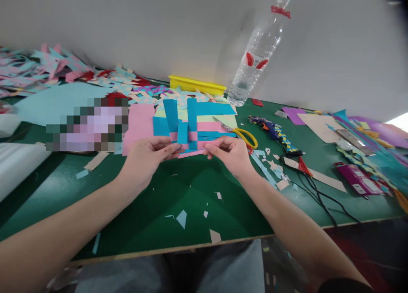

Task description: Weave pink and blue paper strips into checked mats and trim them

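Observation:
Between my two hands is a small weave of blue and pink paper strips (182, 131), held just above the table's middle. My left hand (151, 155) pinches its lower left part between thumb and fingers. With thumb and fingertips closed, my right hand (230, 153) grips a pink strip (208, 144) that runs out to the right of the weave. Several blue strips stand up from the woven part. Behind it lie a pink sheet (138, 123) and a loose blue strip (215, 108). Yellow-handled scissors (247, 136) rest right beside my right hand, their blades partly over paper.
A clear plastic bottle (258, 51) leans against the wall behind a yellow tray (197, 85). Paper scraps (277, 170) and a black cable (318, 195) lie at right, near a purple box (358, 178). Piled paper strips (57, 63) fill the back left; a white roll (22, 165) lies nearer.

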Demonstrator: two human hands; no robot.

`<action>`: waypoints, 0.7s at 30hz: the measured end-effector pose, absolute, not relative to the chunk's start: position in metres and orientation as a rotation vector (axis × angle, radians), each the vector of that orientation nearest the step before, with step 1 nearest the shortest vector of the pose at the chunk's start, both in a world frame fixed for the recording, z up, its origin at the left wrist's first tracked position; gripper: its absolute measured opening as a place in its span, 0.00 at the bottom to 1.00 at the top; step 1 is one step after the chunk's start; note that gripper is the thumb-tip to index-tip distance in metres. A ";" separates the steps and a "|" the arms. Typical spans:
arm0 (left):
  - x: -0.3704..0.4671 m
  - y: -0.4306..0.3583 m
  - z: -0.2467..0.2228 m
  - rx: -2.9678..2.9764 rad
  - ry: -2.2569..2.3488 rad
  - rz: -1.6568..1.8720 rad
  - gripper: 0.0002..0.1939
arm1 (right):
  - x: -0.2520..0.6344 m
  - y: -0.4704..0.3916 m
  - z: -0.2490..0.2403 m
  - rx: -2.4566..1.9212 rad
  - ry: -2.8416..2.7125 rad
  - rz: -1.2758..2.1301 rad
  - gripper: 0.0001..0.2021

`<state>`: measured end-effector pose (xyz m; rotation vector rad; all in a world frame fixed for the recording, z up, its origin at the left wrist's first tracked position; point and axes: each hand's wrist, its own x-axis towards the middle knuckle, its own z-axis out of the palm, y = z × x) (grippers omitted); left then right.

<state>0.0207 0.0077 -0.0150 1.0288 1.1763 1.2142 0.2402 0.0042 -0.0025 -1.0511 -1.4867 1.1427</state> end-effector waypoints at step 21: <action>0.020 0.006 -0.009 1.054 1.223 1.176 0.13 | 0.244 0.007 -0.001 -1.060 -1.517 1.143 0.10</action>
